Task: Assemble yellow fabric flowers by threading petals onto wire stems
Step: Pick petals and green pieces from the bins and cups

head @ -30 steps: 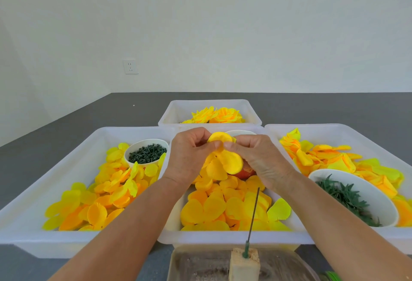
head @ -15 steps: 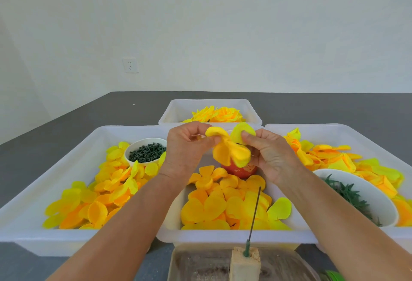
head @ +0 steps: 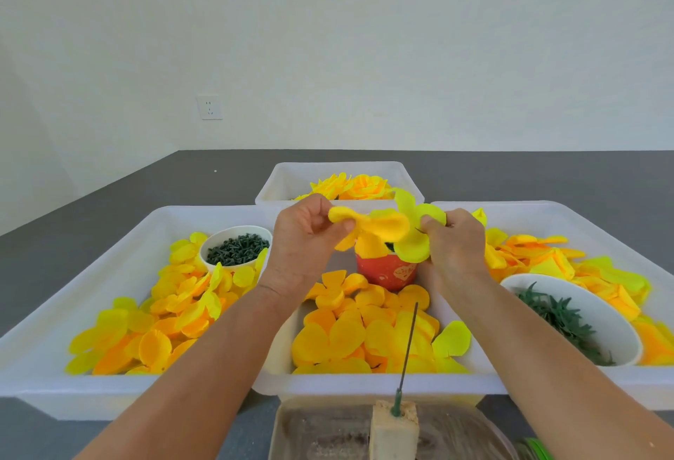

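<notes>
While held above the middle bin [head: 364, 381], orange-yellow petal piece [head: 379, 229] pinched by left hand [head: 304, 240] fingers, lime petal piece [head: 414, 244] pinched by right hand [head: 456, 251], pair spread left-right, wire stem [head: 408, 343] upright in foam block [head: 394, 430] nearer the person.

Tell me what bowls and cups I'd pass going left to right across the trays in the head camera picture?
White bowl of dark green pieces → red paper cup → white bowl of green leafy sprigs.

head-worn view, facing forward and down, close over trays [head: 73, 383]
</notes>
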A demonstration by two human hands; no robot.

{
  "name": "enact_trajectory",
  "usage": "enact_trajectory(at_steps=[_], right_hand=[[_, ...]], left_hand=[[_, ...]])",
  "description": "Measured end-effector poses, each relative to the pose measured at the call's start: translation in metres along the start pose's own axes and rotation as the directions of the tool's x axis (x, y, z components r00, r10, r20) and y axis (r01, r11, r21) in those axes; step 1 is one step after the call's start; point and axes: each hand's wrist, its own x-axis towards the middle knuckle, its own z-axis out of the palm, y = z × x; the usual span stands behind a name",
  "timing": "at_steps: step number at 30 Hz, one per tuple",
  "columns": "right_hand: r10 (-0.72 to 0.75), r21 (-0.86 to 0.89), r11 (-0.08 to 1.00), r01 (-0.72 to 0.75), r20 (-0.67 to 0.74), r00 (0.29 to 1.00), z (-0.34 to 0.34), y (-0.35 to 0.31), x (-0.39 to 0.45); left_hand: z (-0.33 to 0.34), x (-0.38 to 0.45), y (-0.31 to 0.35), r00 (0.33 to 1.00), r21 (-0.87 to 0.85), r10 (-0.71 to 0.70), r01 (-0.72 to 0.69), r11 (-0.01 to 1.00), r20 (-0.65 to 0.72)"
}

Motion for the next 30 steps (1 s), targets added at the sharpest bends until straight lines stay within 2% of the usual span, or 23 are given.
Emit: enact_trajectory(at_steps=[2, 4, 6, 8, 11, 15, 17, 20, 21, 23, 24, 25, 26, 28, 30], right_hand=[[-0.036, -0.021, 0.999, 0.036, -0.013, 0.999, 0.000, -0.001, 0.000], [-0.099, -0.155, 0.983, 0.100, 0.016, 0.995, -0.001, 0.000, 0.002], [-0.103, -0.278, 0.951, 0.138, 0.139, 0.985, 0.001, 0.002, 0.001], [-0.009, -0.299, 0.948, 0.109, 0.318, 0.948, 0.005, 0.003, -0.005], [0.106, -0.405, 0.904, 0.135, 0.519, 0.848, 0.006, 0.004, -0.011], [0.095, -0.425, 0.878, 0.220, 0.605, 0.791, 0.002, 0.004, -0.012], [0.032, -0.448, 0.836, 0.318, 0.618, 0.785, 0.001, 0.003, -0.015], [-0.251, -0.376, 0.803, 0.462, 0.490, 0.835, 0.002, -0.001, -0.019], [-0.278, -0.281, 0.859, 0.428, 0.445, 0.851, 0.001, -0.004, -0.019], [-0.130, 0.026, 0.990, 0.136, 0.512, 0.849, 0.000, -0.012, -0.021], [-0.048, 0.118, 0.993, -0.025, 0.579, 0.814, -0.001, -0.015, -0.023], [-0.017, 0.153, 0.983, -0.101, 0.627, 0.779, -0.002, -0.016, -0.024], [-0.023, 0.169, 0.979, -0.115, 0.649, 0.761, -0.002, -0.015, -0.024], [-0.048, 0.201, 0.975, -0.094, 0.605, 0.795, -0.002, -0.013, -0.025], [-0.152, 0.119, 0.987, 0.109, 0.459, 0.875, -0.001, -0.010, -0.023]], left_hand=[[-0.001, 0.001, 0.000, 0.995, -0.040, -0.046, 0.043, 0.998, -0.086], [-0.004, 0.004, -0.001, 0.979, -0.073, -0.101, 0.089, 0.993, -0.176], [-0.005, 0.006, -0.003, 0.961, -0.100, -0.153, 0.133, 0.986, -0.229], [-0.005, 0.005, -0.003, 0.957, -0.094, -0.171, 0.153, 0.984, -0.235], [-0.004, 0.004, -0.003, 0.956, -0.047, -0.188, 0.182, 0.982, -0.226], [-0.003, 0.004, -0.002, 0.947, -0.002, -0.218, 0.224, 0.975, -0.235], [-0.004, 0.005, -0.001, 0.944, 0.006, -0.217, 0.226, 0.974, -0.247], [-0.004, 0.005, -0.002, 0.939, -0.002, -0.233, 0.240, 0.971, -0.253], [-0.004, 0.005, -0.002, 0.938, -0.003, -0.242, 0.249, 0.968, -0.249], [-0.003, 0.005, -0.004, 0.940, 0.005, -0.255, 0.263, 0.965, -0.226], [-0.002, 0.005, -0.004, 0.944, 0.015, -0.257, 0.265, 0.964, -0.207], [-0.001, 0.004, -0.004, 0.951, 0.021, -0.253, 0.261, 0.965, -0.178], [-0.001, 0.003, -0.004, 0.960, 0.026, -0.238, 0.244, 0.969, -0.146], [0.000, 0.001, -0.001, 0.985, 0.054, -0.149, 0.154, 0.987, -0.090], [0.002, -0.001, -0.003, 0.999, 0.246, 0.037, -0.028, 0.969, -0.028]])
